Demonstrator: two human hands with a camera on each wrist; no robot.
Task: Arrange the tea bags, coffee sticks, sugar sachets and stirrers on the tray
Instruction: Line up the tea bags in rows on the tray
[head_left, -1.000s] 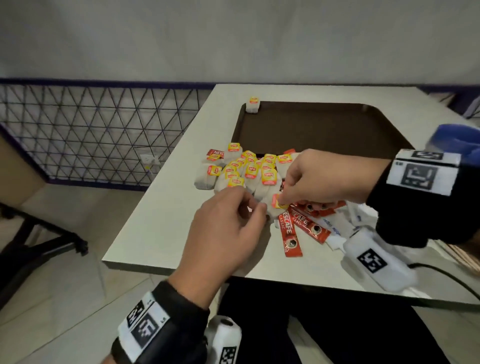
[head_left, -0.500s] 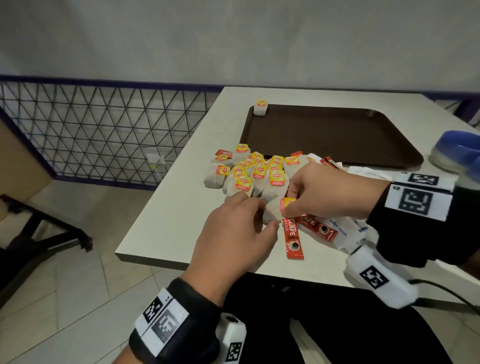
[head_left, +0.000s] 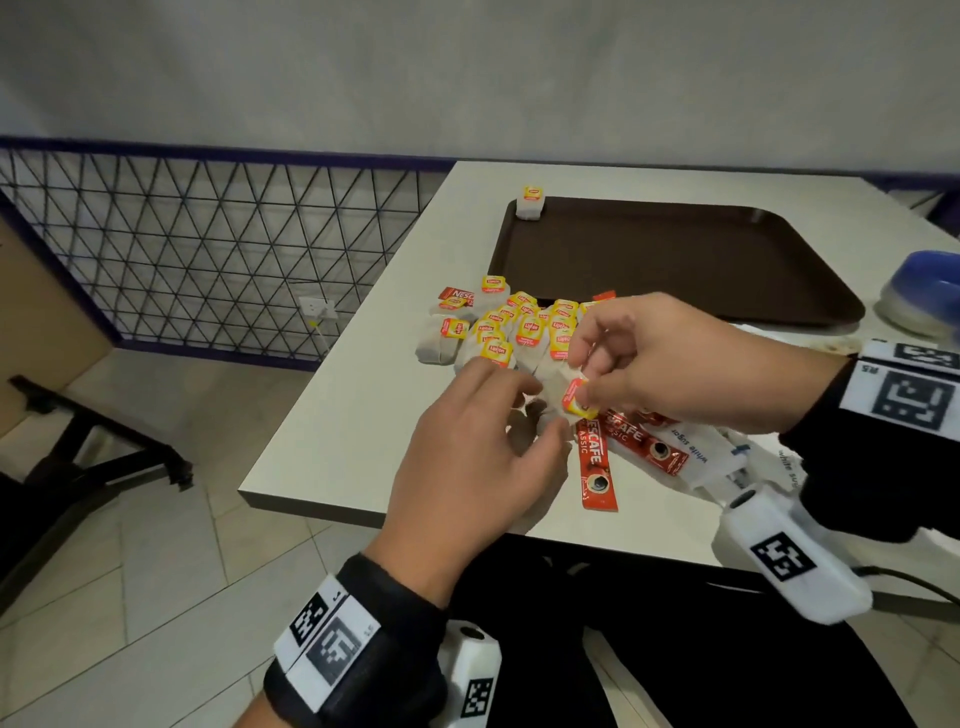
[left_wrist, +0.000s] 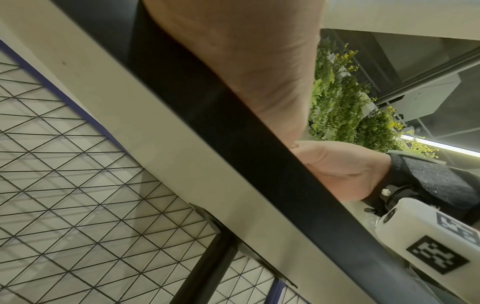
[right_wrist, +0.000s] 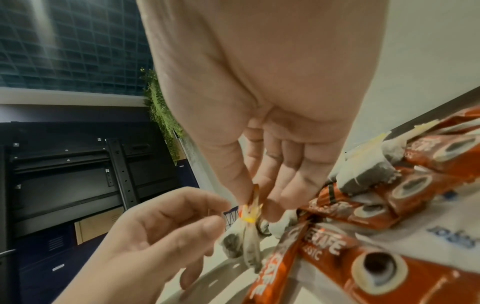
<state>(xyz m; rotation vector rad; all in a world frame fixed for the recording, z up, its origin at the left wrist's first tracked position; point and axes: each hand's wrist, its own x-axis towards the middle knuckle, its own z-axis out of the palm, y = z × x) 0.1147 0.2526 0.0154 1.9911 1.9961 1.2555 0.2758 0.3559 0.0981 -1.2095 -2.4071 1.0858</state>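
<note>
Left hand (left_wrist: 233, 61) heel fills top, above dark tabletop edge (left_wrist: 259, 144). Right hand (left_wrist: 345, 170) beyond edge, black wrist strap, white tagged camera. Wire mesh below; green foliage behind.

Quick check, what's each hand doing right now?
Left hand: fingers loosely curled beside the tea bag, holding nothing.
Right hand: pinches that tea bag's tag.

- left hand (left_wrist: 233, 61) fingers hidden behind table edge (left_wrist: 233, 127) in wrist view
- blue bowl (head_left: 927, 291) cut off at frame edge
- stirrers too unclear to pick out
</note>
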